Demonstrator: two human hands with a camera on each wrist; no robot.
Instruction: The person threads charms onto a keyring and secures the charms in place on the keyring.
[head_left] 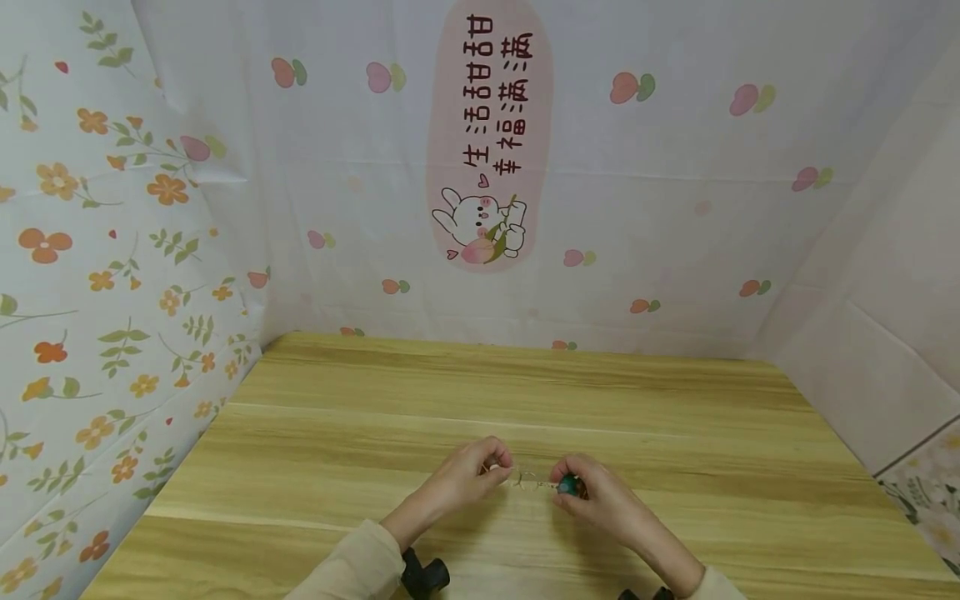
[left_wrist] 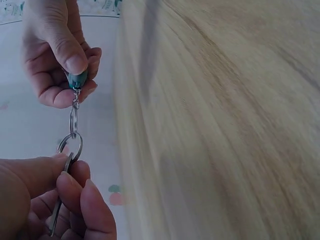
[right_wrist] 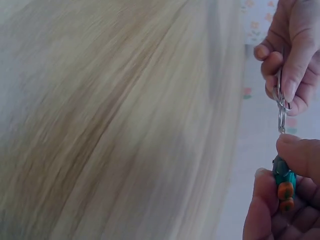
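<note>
Near the table's front, in the head view, my left hand (head_left: pixel 467 473) and right hand (head_left: pixel 603 498) face each other with a keychain stretched between them. The left thumb and fingers pinch a flat metal key (left_wrist: pixel 55 216), its lower part showing below the fingers in the left wrist view. Through its top passes a silver ring (left_wrist: pixel 79 145), linked to a second ring (left_wrist: pixel 73 121) and a short chain (left_wrist: pixel 75 100). At the chain's other end, my right thumb and fingers grip a small teal charm (right_wrist: pixel 281 169) with orange feet-like ends (right_wrist: pixel 285 191). The fingers partly hide the charm.
The wood-grain table (head_left: pixel 480 387) spreads out around both hands. A printed cloth (head_left: pixel 337 192) hangs behind it, and a floral one (head_left: pixel 127 275) borders the left side. A black wrist device (head_left: pixel 424 575) sits at my left sleeve.
</note>
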